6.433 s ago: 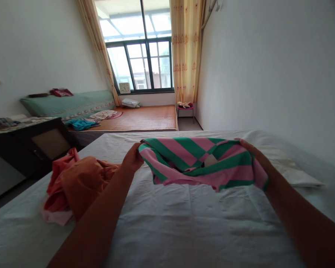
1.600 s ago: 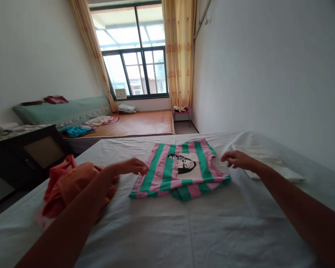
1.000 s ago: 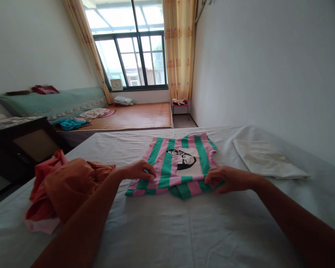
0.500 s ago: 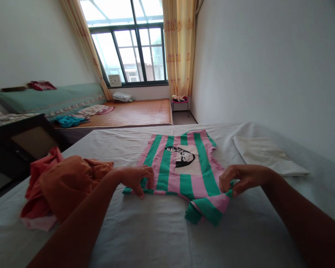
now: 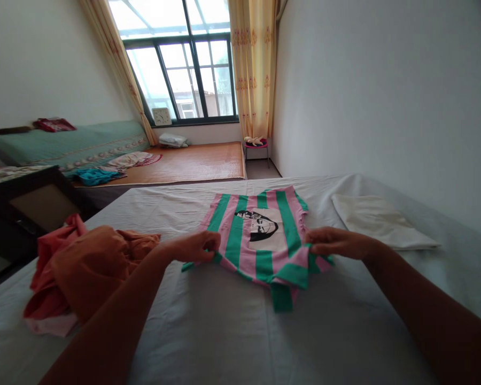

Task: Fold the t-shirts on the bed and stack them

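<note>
A pink and green striped shirt (image 5: 264,259) with a black-and-white face print lies on the pale bed sheet (image 5: 224,331). Its near edge is partly lifted and folded over, and a green and pink flap hangs toward me. My left hand (image 5: 198,247) pinches the near edge at the left. On the right, my right hand (image 5: 332,241) grips the folded-back part of the shirt, fingers pressed together. Some fingertips are hidden behind the cloth.
A crumpled orange garment (image 5: 100,262) lies beside my left forearm. At the right, by the wall, is a folded white cloth (image 5: 380,222). Farther off stand a dark cabinet (image 5: 36,208), a second bed (image 5: 192,163) under the window, and a small pink stool (image 5: 256,144).
Both hands have risen and moved slightly away from me, lifting the shirt's near edge. The right-hand portion has been drawn inward and up over the shirt. The view has shifted slightly.
</note>
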The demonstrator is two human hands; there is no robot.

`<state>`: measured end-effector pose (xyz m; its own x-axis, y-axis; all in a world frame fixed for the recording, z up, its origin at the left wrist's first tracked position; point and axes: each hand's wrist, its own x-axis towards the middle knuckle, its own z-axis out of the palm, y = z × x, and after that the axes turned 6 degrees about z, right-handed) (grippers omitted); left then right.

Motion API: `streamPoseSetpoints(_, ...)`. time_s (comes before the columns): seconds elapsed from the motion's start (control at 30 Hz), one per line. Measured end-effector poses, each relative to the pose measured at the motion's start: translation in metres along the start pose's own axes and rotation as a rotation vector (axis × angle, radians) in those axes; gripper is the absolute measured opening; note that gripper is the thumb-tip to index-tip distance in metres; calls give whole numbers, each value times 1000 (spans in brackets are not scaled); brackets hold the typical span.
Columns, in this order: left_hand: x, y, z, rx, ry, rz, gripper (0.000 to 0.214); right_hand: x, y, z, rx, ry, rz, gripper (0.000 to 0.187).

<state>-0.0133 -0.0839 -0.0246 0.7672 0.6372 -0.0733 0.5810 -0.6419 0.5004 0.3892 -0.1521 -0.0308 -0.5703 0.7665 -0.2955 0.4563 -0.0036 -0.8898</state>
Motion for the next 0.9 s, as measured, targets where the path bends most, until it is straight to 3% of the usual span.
streamPoseSetpoints(0.1, 12, -23, -4, -166, 310, -80, 24, 21, 17, -4, 257, 476, 36, 38)
streamPoseSetpoints(0.13, 13, -31, -5, -196, 407, -134, 31, 26, 22, -5, 322, 585, 84, 41)
streamPoseSetpoints(0.2, 11, -45, -5, -275, 486, -263, 46, 31, 31, -9, 376, 669, 200, 49)
streamPoseSetpoints(0.3, -3, -56, -7, -505, 395, -386, 59, 23, 34, -16, 254, 596, 313, 63)
streamPoseSetpoints(0.43, -17, -59, -8, -668, 187, -245, 79, 9, 29, -18, 15, 429, 201, 87)
streamPoseSetpoints(0.5, -13, -60, -5, -643, 253, -138, 82, 8, 29, -17, -51, 374, 81, 85)
streamPoseSetpoints(0.6, -1, -63, 5, -585, 565, -63, 71, 7, 33, -20, -88, 311, 16, 58)
streamPoseSetpoints(0.67, 7, -66, 13, -549, 704, -80, 70, 4, 38, -25, -57, 241, 36, 50)
streamPoseSetpoints(0.77, 12, -72, 21, -382, 716, -141, 68, -2, 42, -31, -56, 179, 68, 50)
streamPoseSetpoints(0.9, 14, -78, 27, -102, 696, -167, 57, -5, 43, -32, -110, 192, 85, 51)
